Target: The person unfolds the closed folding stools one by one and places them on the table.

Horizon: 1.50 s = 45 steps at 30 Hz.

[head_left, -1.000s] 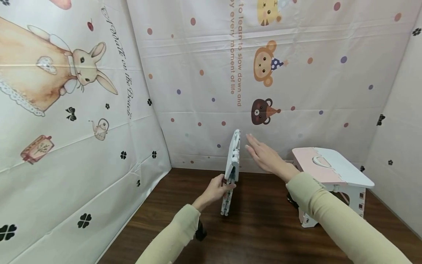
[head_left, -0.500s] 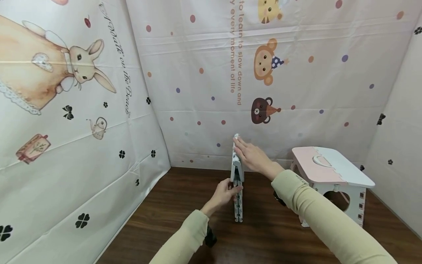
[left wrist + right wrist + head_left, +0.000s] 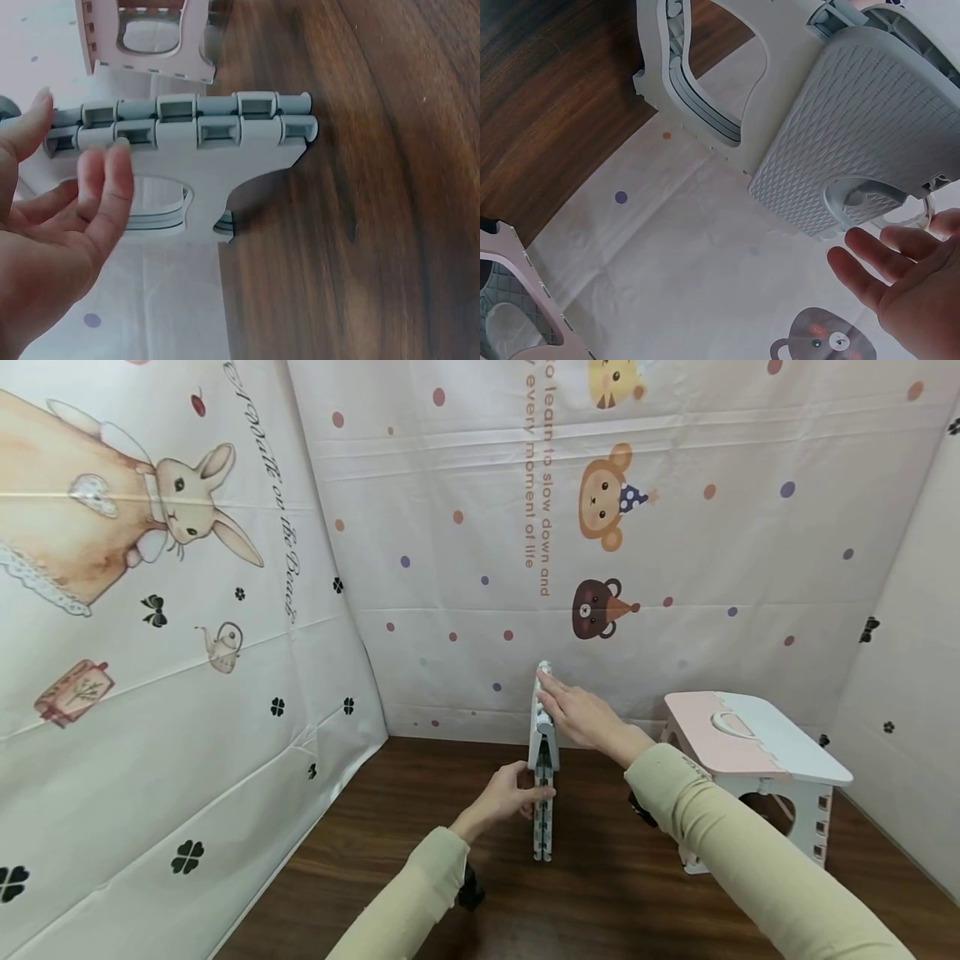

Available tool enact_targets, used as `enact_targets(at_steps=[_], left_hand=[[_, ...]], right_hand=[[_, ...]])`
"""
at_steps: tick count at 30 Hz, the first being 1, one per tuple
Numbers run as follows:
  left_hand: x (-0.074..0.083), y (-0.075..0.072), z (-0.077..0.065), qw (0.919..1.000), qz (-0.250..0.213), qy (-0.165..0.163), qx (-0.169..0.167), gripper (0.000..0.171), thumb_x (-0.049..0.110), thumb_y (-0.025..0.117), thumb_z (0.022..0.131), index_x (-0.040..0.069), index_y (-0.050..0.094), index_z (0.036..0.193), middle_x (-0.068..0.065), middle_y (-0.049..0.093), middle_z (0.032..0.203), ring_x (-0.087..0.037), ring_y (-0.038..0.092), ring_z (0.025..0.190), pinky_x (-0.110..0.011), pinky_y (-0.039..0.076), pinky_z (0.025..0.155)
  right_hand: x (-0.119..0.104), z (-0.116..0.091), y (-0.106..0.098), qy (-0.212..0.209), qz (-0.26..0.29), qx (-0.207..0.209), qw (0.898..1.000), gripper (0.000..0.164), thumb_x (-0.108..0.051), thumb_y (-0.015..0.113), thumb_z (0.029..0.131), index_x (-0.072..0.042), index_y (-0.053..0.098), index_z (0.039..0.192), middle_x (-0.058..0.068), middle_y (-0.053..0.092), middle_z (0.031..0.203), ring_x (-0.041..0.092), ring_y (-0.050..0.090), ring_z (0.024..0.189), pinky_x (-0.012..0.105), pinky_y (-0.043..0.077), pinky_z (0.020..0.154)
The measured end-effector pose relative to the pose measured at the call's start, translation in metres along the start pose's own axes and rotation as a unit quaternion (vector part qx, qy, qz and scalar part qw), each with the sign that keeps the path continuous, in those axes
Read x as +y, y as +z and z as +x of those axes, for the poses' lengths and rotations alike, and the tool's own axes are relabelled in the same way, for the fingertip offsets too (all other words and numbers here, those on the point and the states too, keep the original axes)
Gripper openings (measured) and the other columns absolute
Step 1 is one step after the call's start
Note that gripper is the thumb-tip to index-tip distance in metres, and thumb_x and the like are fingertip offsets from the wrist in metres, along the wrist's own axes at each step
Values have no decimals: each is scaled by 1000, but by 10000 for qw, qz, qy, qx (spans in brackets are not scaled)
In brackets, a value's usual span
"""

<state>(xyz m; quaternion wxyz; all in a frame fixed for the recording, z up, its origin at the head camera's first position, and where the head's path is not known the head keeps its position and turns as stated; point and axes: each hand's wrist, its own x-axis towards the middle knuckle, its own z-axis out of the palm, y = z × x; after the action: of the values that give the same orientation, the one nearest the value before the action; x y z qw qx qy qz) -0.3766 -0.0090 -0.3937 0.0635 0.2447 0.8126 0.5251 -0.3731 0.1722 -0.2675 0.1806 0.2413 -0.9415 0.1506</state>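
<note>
A folded white step stool (image 3: 542, 827) stands upright on its narrow end in the head view, its legs pressed together and its seat panels hanging down beside them. My left hand (image 3: 498, 797) holds its near edge, thumb across the hinged leg segments. In the left wrist view, the fingertips (image 3: 116, 161) of that hand lie right at the hinge row. My right hand (image 3: 588, 714) lies with straight fingers along the stool's upper right side. In the right wrist view, these fingers (image 3: 870, 259) are near the textured grey seat panel (image 3: 840, 112) and its handle opening.
An unfolded pink and white step stool (image 3: 787, 735) stands to the right on the dark wood-grain surface (image 3: 615, 877). A printed cloth (image 3: 450, 568) with animal figures and dots hangs behind, with another printed cloth (image 3: 300, 693) along the left.
My right hand has moved left from the air onto the folded stool's upper side. The stool has shifted slightly right and stands straighter, with my left hand still on it.
</note>
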Motion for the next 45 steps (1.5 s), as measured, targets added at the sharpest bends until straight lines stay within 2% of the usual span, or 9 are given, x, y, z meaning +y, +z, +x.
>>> enact_targets(at_steps=[4,11,16,19,22,26,30,37,45], left_hand=[[-2,-4,-3,9995,154,-219,-138,72,33,73,86,0,42,142,-10,69,95,-37,69,77,-46,57,70],[-8,-6,-7,9989,328,-243,-241,69,29,74,85,-3,45,139,-10,72,87,-39,69,77,-50,56,72],[-9,-8,-10,9977,571,-201,-304,65,29,75,85,-2,49,137,-14,73,96,-30,69,69,-51,55,70],[-9,-10,-11,9969,722,-31,-313,60,29,75,84,1,54,134,-15,69,114,-25,69,83,-48,55,77],[-9,-13,-11,9953,904,227,-278,55,30,76,84,6,58,130,-8,64,124,-21,65,101,-41,53,85],[-10,-13,-10,9936,965,511,-304,49,26,76,84,10,58,127,-3,67,117,-18,62,108,-34,52,87],[-14,-6,-7,9935,897,671,-222,42,19,74,86,10,59,124,-5,68,115,-14,63,104,-27,52,83],[-15,3,-4,9910,962,930,100,36,14,72,87,7,58,119,-8,68,110,-9,65,95,-20,52,76],[-15,-3,-7,9889,1161,932,31,39,14,71,88,7,57,124,-6,69,109,-6,64,92,-20,52,74]], right_hand=[[1,-1,-1,-38,56,-28,10000,55,-39,25,107,-12,20,154,14,31,156,39,44,134,54,37,107],[8,-12,6,60,133,-29,9999,54,-31,31,106,-5,24,153,21,44,147,40,50,128,55,39,105],[18,-29,22,359,-31,-741,9966,53,-13,43,101,5,27,148,28,59,127,35,66,100,47,51,82],[21,-41,33,416,335,-1244,9908,55,-12,54,96,10,35,143,30,58,126,38,63,104,48,51,85],[25,-52,43,558,1156,-1714,9768,59,-21,65,91,11,45,136,27,63,117,38,65,101,50,52,87],[24,-60,58,759,2490,-2304,9376,62,-25,68,89,11,46,134,22,68,106,29,69,82,46,57,73],[19,-64,74,794,3373,-2214,9116,52,-26,65,93,9,51,129,18,68,105,32,70,81,48,57,71],[20,-65,86,624,3496,-1548,9219,40,-27,65,93,5,58,115,12,67,94,35,67,71,49,57,64],[21,-66,81,636,3244,-1601,9301,41,-27,65,93,6,58,117,17,67,94,34,67,66,44,57,60]])
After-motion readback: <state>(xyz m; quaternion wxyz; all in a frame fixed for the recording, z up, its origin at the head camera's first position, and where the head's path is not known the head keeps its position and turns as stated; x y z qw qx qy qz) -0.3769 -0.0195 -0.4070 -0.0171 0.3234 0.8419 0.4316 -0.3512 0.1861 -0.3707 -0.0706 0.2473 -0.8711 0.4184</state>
